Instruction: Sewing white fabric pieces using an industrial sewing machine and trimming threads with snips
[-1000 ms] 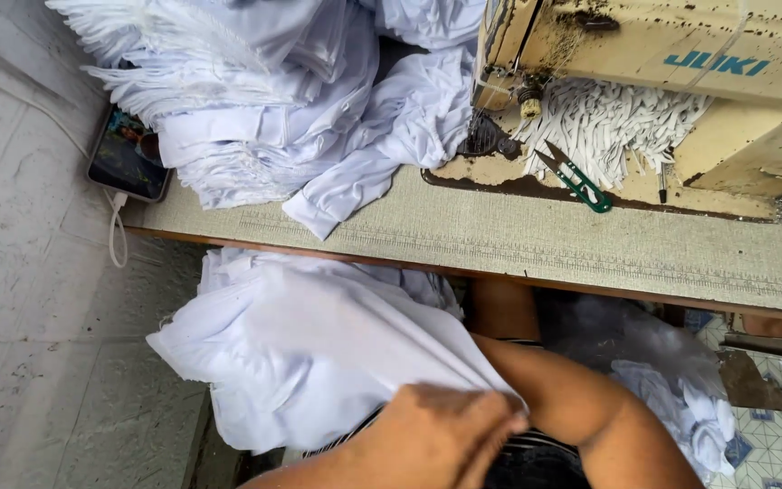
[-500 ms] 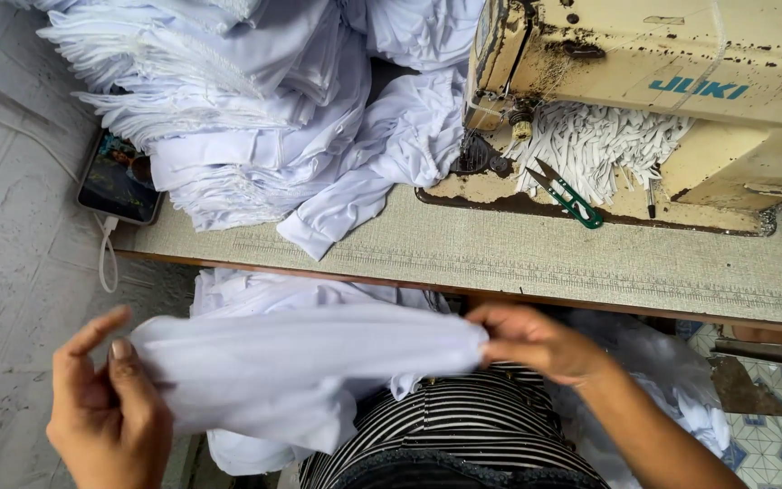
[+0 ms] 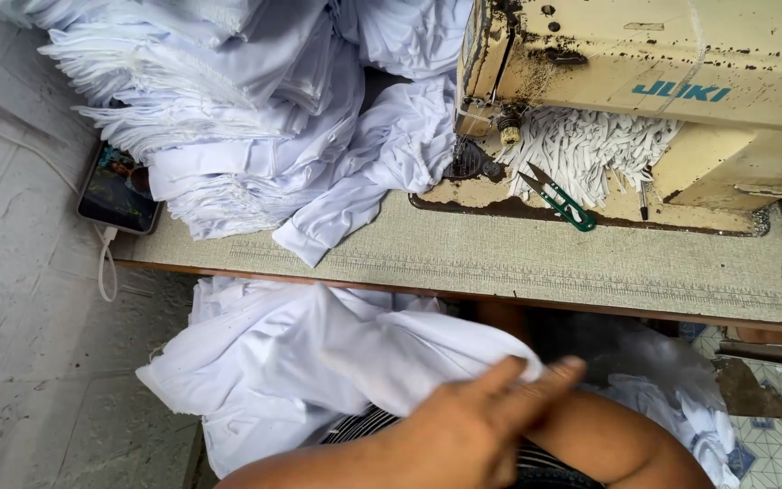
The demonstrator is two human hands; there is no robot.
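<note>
At six o'clock the left hand [image 3: 477,426] lay flat on the white garment [image 3: 319,362] across the lap, fingers straight and pressed together, pinching nothing; the right hand could not be seen. The step looked like smoothing or folding that cloth, and lifting it would first call for a real grip on an edge. Beyond, the bench [image 3: 590,267] carried green snips [image 3: 558,201] at one o'clock, the sewing machine [image 3: 644,54] behind them and stacked white garments [image 3: 228,136] at eleven.
</note>
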